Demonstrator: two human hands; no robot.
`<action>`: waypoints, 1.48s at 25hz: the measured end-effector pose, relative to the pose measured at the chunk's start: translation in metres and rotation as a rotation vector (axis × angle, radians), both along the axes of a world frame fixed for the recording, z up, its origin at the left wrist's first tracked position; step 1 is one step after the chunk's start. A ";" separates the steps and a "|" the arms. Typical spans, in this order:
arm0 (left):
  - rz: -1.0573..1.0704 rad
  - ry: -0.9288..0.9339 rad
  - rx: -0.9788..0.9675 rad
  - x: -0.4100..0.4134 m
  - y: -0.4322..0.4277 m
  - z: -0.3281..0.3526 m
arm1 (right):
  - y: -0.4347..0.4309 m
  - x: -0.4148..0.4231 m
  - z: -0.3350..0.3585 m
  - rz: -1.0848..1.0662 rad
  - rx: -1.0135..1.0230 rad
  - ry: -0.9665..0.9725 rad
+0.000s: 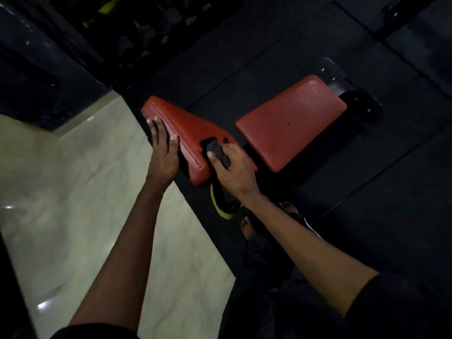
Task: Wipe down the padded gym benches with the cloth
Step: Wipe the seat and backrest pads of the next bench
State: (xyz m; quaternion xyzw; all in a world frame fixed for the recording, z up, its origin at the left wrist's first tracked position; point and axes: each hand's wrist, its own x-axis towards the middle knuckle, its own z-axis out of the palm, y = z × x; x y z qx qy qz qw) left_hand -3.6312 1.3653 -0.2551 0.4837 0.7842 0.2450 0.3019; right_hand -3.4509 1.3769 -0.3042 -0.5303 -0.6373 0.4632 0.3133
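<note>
A red padded backrest (188,128) of the gym bench tilts up toward me at the centre. Beyond it to the right lies the red seat pad (291,121), flat and separate. My left hand (162,152) grips the backrest's left edge, fingers on the side seam. My right hand (232,172) presses a dark bunched cloth (217,154) onto the lower right part of the backrest.
Black rubber floor mats (367,192) surround the bench. Pale glossy tiles (73,192) cover the floor on the left. A black and yellow bench frame part (222,206) sits under the backrest. My bare feet (247,226) stand beside it. Dark equipment fills the top left.
</note>
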 end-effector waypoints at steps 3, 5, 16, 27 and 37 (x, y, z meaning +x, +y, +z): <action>0.004 0.021 -0.016 -0.002 -0.002 0.005 | 0.015 -0.004 0.018 0.193 0.224 -0.039; 0.024 0.022 -0.035 0.000 -0.002 0.007 | 0.013 0.004 0.012 0.269 0.304 -0.029; 0.114 0.241 -0.059 0.058 -0.025 -0.008 | -0.029 0.004 -0.065 -0.220 -0.121 0.069; 0.146 0.400 -0.006 0.076 -0.025 -0.015 | 0.007 0.022 -0.106 -0.144 -0.352 -0.044; 0.289 0.362 0.106 0.088 -0.019 -0.022 | 0.054 0.033 -0.132 0.004 -0.441 -0.140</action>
